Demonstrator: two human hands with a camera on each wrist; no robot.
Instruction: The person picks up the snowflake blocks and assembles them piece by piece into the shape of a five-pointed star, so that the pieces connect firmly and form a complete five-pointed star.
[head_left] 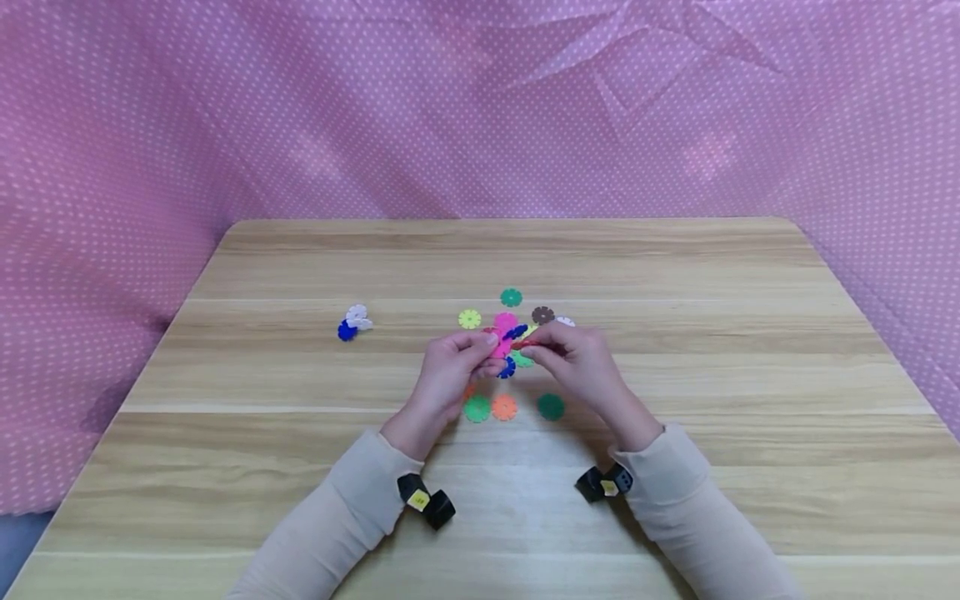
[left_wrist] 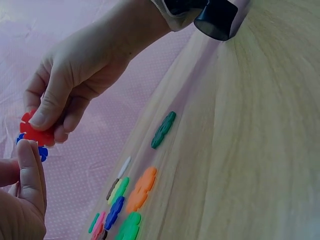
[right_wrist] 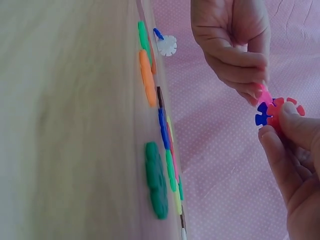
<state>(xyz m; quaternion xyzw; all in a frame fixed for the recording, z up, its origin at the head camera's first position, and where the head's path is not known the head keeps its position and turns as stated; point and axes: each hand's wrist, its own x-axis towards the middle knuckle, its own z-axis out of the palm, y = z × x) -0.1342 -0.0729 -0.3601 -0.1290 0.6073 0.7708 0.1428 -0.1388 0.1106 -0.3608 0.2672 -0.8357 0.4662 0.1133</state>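
Note:
Above the middle of the table, my left hand [head_left: 442, 371] pinches a pink notched plastic disc [right_wrist: 265, 93]. A blue notched disc [head_left: 516, 332] stands at an angle against the pink one; it looks joined to it. My right hand [head_left: 581, 362] pinches a red notched disc [left_wrist: 35, 127] between thumb and fingers. In the right wrist view the red disc meets the blue disc's edge; whether their slots interlock I cannot tell. Fingers hide part of the pink disc.
Loose discs lie around and beneath the hands: dark green [head_left: 512, 297], yellow [head_left: 469, 318], brown [head_left: 543, 315], light green [head_left: 477, 408], orange [head_left: 504, 407], and another dark green disc [head_left: 551, 407]. A small cluster of white [head_left: 357, 312] and blue [head_left: 347, 331] discs sits at left.

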